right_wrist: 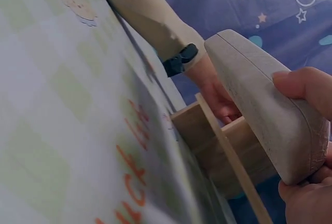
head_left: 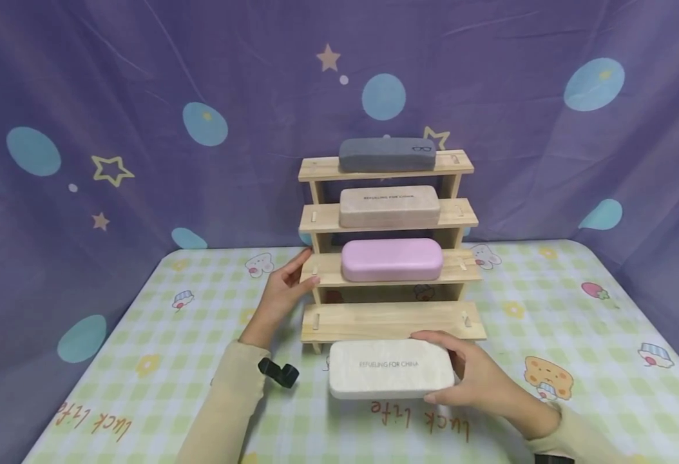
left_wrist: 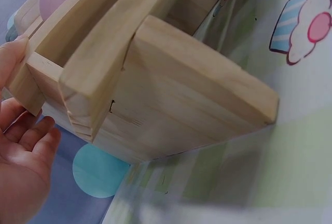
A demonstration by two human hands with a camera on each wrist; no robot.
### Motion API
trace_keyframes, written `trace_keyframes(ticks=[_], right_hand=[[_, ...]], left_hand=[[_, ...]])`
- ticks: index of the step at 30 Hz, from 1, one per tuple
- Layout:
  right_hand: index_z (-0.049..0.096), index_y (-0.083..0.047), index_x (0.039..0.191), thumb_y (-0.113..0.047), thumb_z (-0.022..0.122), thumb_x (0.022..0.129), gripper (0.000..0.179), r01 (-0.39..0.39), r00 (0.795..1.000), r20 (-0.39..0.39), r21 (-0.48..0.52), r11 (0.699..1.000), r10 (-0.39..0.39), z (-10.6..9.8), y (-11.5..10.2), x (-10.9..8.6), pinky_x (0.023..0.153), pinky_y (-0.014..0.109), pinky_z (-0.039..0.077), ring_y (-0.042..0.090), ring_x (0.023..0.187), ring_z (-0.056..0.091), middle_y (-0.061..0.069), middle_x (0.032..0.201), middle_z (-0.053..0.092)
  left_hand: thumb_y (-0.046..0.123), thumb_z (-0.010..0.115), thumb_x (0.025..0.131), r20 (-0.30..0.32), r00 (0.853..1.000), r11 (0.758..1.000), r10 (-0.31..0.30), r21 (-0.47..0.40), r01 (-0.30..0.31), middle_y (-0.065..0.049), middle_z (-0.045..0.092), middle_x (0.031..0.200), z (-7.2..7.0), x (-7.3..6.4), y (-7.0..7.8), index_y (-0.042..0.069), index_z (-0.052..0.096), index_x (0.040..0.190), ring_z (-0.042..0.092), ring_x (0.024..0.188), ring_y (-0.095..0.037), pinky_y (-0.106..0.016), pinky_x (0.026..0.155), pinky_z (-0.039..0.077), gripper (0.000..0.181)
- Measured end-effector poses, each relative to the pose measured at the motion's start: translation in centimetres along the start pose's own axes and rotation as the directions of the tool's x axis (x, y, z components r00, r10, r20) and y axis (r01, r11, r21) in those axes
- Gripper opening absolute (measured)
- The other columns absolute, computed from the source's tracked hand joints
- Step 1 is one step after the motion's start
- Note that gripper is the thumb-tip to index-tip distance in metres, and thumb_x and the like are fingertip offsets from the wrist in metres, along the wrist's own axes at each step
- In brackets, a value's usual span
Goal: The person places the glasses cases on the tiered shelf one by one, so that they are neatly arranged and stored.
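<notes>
In the head view my right hand [head_left: 473, 374] grips the right end of a white glasses case [head_left: 390, 380] printed "REFUELING FOR CHINA". The case is held in front of the lowest step of a four-step wooden display rack [head_left: 392, 321]. Thumb and fingers clasp its end in the right wrist view, where the case [right_wrist: 264, 105] is tilted. My left hand [head_left: 284, 290] holds the left end of the second step from the bottom. In the left wrist view that hand [left_wrist: 26, 151] has its thumb above the board and its fingers below.
A pink case [head_left: 392, 260], a beige case [head_left: 390, 207] and a grey-blue case [head_left: 387, 155] sit on the upper three steps. Under the rack lies a green-checked tablecloth [head_left: 189, 335]. Behind it hangs a purple patterned curtain [head_left: 276, 84].
</notes>
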State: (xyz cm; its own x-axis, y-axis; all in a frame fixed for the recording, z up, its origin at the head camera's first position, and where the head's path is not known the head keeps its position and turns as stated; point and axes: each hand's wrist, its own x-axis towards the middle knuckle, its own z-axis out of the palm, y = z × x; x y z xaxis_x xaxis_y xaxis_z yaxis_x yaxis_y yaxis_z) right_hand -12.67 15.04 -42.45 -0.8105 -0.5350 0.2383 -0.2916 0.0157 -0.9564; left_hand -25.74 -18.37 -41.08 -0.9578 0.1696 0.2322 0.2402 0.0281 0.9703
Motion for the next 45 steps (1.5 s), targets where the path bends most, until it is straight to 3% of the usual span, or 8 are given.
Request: trace_keyframes(ticks=[13, 22, 29, 45], right_hand=[[0.042, 0.008, 0.135, 0.005, 0.078, 0.068, 0.077, 0.029, 1.000, -0.012, 0.006, 1.000, -0.029, -1.8, -0.7, 0.8, 0.077, 0.027, 0.056, 0.014, 0.100, 0.059, 0.019, 0.121, 0.054], [0.041, 0.010, 0.134, 0.006, 0.078, 0.066, 0.078, 0.012, 0.999, -0.036, -0.006, 1.000, -0.012, -2.8, -0.8, 1.6, 0.078, 0.027, 0.056, 0.015, 0.100, 0.059, 0.021, 0.122, 0.053], [0.044, 0.005, 0.135, 0.007, 0.077, 0.067, 0.076, -0.041, 0.998, -0.049, 0.018, 0.999, 0.042, -3.4, -0.1, 2.6, 0.073, 0.029, 0.057, 0.015, 0.095, 0.060, 0.015, 0.117, 0.057], [0.046, -0.004, 0.136, 0.002, 0.079, 0.067, 0.076, -0.155, 0.984, -0.094, 0.001, 0.988, 0.154, -4.2, 0.2, 4.1, 0.076, 0.030, 0.056, 0.020, 0.096, 0.060, 0.018, 0.120, 0.055]], left_hand=[[-0.002, 0.066, 0.084, -0.012, 1.000, 0.999, -0.017, 0.029, 0.018, -0.015, 0.036, 0.148, 0.1, -0.1, 0.3, -0.005, 0.039, 0.139, 0.039, 0.133, -0.027, -0.018, 0.101, 0.039, 0.061], [-0.002, 0.066, 0.084, -0.007, 1.000, 1.000, -0.012, 0.018, 0.012, -0.015, 0.035, 0.148, 0.2, 0.0, 0.4, -0.004, 0.040, 0.139, 0.038, 0.133, -0.027, -0.027, 0.106, 0.037, 0.061], [-0.003, 0.066, 0.084, -0.009, 1.000, 1.000, -0.021, 0.018, 0.021, -0.014, 0.036, 0.148, 0.2, -0.1, 0.4, -0.003, 0.040, 0.139, 0.038, 0.133, -0.026, -0.017, 0.102, 0.038, 0.061], [-0.002, 0.066, 0.084, -0.011, 1.000, 1.000, -0.024, 0.006, 0.024, -0.014, 0.036, 0.148, 0.1, -0.1, 0.3, -0.003, 0.040, 0.140, 0.038, 0.133, -0.024, -0.018, 0.103, 0.038, 0.061]])
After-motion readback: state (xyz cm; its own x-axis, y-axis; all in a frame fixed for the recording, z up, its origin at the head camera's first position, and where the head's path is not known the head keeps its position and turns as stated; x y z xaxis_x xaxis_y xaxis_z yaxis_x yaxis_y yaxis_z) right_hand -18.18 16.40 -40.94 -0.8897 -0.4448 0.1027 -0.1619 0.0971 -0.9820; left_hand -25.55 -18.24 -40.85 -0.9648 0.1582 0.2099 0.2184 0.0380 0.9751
